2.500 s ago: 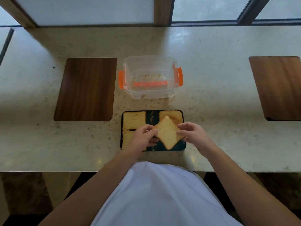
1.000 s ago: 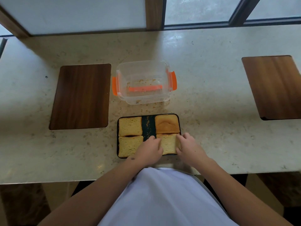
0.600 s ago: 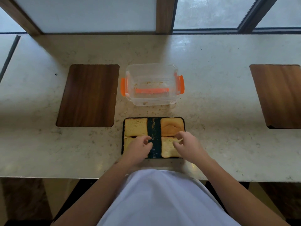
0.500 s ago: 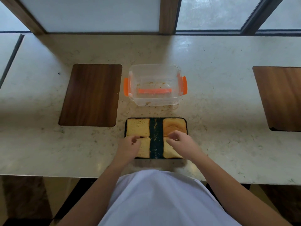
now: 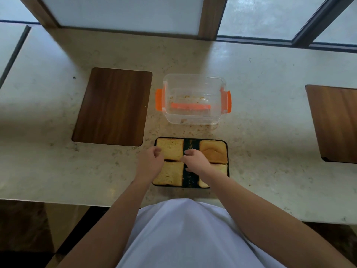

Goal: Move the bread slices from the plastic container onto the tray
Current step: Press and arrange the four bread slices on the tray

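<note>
On the pale stone counter [image 5: 270, 132], near its front edge, a dark rectangular tray [image 5: 190, 146] carries four bread slices in two columns with a bare strip of tray between them. The far-left slice [image 5: 171, 150] and near-left slice [image 5: 171, 175] lie edge to edge; the far-right slice [image 5: 213, 153] is darker and domed like a crust end, and the near-right slice [image 5: 220, 169] is partly covered by the forearm. The left hand [image 5: 149, 164] sits at the tray's 9 o'clock edge, fingers loosely curled beside the two left slices, holding nothing. The right hand [image 5: 195, 161] hovers over the middle strip, fingertips bent toward the far-left slice's right edge; whether they touch it cannot be told. At 12 o'clock from the tray, close by, stands the clear plastic container [image 5: 193, 118] with orange side clips [image 5: 158, 99], holding only crumbs. A dark wooden board [image 5: 112, 106] lies at 10 o'clock, another [image 5: 336, 122] at 2 o'clock.
</note>
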`<state>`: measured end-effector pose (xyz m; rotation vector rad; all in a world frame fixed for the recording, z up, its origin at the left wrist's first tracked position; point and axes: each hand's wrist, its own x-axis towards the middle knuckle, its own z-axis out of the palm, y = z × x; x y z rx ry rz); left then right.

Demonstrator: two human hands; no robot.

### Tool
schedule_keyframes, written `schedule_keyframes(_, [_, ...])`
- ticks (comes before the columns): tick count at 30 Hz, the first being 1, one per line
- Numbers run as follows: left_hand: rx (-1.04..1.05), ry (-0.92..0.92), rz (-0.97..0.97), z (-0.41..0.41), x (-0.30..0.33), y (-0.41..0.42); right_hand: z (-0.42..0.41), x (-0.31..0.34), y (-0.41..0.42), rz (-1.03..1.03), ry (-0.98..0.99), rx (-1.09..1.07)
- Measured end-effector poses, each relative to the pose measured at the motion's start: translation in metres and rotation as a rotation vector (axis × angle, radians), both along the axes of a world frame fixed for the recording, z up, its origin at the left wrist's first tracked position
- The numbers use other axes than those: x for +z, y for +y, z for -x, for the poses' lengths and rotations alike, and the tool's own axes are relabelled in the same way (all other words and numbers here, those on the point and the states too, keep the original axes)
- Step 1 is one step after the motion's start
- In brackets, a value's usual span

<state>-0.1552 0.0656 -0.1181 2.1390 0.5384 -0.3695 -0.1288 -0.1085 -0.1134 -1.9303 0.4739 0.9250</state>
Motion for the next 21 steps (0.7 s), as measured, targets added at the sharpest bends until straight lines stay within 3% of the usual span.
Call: schedule_keyframes(21, [-0.07,0.058,0.048,-0.009,-0.001,-0.014,0.002,0.012,-0.014,0.064,-0.007,-0.009])
